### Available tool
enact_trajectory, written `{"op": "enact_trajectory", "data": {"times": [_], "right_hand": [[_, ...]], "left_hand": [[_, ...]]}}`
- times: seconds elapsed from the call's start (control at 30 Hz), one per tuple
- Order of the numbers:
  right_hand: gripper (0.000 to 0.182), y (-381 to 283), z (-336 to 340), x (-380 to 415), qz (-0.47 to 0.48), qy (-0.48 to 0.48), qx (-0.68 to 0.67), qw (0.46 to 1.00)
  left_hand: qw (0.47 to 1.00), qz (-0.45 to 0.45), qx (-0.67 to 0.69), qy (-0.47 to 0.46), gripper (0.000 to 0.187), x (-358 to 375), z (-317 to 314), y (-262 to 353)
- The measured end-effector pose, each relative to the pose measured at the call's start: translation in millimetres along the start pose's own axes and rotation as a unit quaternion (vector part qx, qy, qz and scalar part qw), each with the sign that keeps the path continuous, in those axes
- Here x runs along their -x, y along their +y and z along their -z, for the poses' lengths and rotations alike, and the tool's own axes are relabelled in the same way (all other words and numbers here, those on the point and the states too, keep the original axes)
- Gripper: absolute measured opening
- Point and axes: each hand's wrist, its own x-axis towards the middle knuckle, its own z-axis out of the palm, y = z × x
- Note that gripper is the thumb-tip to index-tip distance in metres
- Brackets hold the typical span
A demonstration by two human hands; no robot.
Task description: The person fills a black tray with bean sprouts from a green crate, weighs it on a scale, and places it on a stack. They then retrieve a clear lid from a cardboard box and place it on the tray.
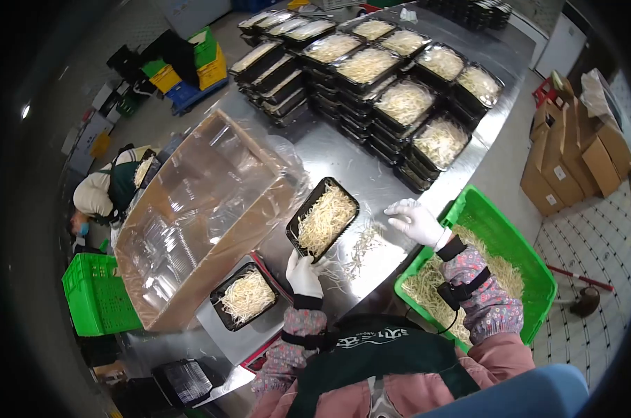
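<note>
A black tray of bean sprouts (324, 221) is tilted over the metal table, and my gloved left hand (304, 276) grips its near end. My gloved right hand (414, 221) is over the table's right edge, fingers apart, with nothing seen in it. Loose sprouts (363, 252) lie on the table between my hands. A second filled black tray (247, 297) rests on a scale (214, 324) to the left. Below my right forearm, a green crate (542, 287) holds a heap of sprouts (500, 272).
Stacks of filled black trays (406, 104) stand at the table's far side. A cardboard box (211, 258) lined with plastic holds clear lids on the left. Beyond it a person (96, 194) bends over. Cardboard boxes (570, 157) stand on the floor at right.
</note>
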Motion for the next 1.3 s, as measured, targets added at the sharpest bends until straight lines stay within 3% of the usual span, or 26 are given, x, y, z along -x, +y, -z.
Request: {"op": "enact_trajectory", "data": {"times": [0.07, 0.13, 0.2, 0.27, 0.33, 0.4, 0.47, 0.53, 0.6, 0.67, 0.73, 0.77, 0.87, 0.93, 1.0, 1.07, 1.1, 1.3], "right_hand": [[0.024, 1, 27, 30, -0.032, 0.047, 0.002, 0.998], [0.022, -12, 63, 63, -0.132, 0.091, -0.029, 0.987], [0.020, -10, 93, 103, -0.150, 0.153, 0.014, 0.977], [0.020, -13, 119, 152, -0.222, 0.209, 0.014, 0.952], [0.021, -17, 137, 204, -0.298, 0.275, 0.012, 0.914], [0.020, -15, 145, 260, -0.348, 0.343, 0.017, 0.872], [0.022, -6, 145, 322, -0.408, 0.397, -0.003, 0.822], [0.024, -10, 147, 363, -0.437, 0.422, -0.010, 0.794], [0.027, -7, 147, 392, -0.460, 0.449, -0.015, 0.766], [0.037, 7, 138, 412, -0.485, 0.415, -0.029, 0.769], [0.061, 9, 134, 404, -0.517, 0.279, 0.011, 0.809], [0.070, 13, 128, 398, -0.545, 0.194, 0.008, 0.816], [0.088, 64, 75, 390, -0.507, -0.019, 0.050, 0.860], [0.095, 81, 54, 367, -0.451, -0.075, 0.084, 0.885], [0.100, 120, 23, 356, -0.441, -0.028, 0.071, 0.894], [0.110, 142, 10, 337, -0.454, -0.067, 0.099, 0.883], [0.101, 153, -7, 334, -0.426, -0.020, 0.119, 0.897], [0.055, 92, -26, 329, -0.320, -0.060, 0.111, 0.939]], "left_hand": [[0.999, 0.013, -0.023, 0.037, 0.047, -28, 11, -23], [0.997, 0.005, -0.029, 0.070, 0.050, -71, 38, -45], [0.981, -0.077, -0.091, 0.151, 0.052, -99, 56, -57], [0.988, -0.028, -0.028, 0.146, 0.052, -118, 78, -55], [0.979, 0.086, -0.121, 0.139, 0.056, -82, 54, -29], [0.990, 0.016, -0.072, 0.121, 0.057, -65, 55, -44], [0.984, 0.017, -0.179, 0.018, 0.048, -23, 30, -44], [0.950, -0.002, -0.272, -0.156, 0.045, 11, -18, -42], [0.915, -0.025, -0.279, -0.291, 0.036, 42, -75, -51], [0.856, 0.010, -0.321, -0.406, 0.037, 60, -117, -71], [0.774, 0.044, -0.367, -0.515, 0.041, 79, -146, -105], [0.714, 0.037, -0.427, -0.553, 0.046, 85, -155, -127], [0.522, 0.007, -0.597, -0.610, 0.061, 104, -178, -175], [0.460, -0.070, -0.616, -0.635, 0.062, 116, -185, -195], [0.542, -0.001, -0.563, -0.624, 0.058, 125, -187, -204], [0.608, 0.034, -0.543, -0.578, 0.053, 129, -185, -203], [0.634, 0.036, -0.540, -0.553, 0.050, 129, -180, -200], [0.716, 0.060, -0.524, -0.456, 0.043, 114, -130, -175]]}}
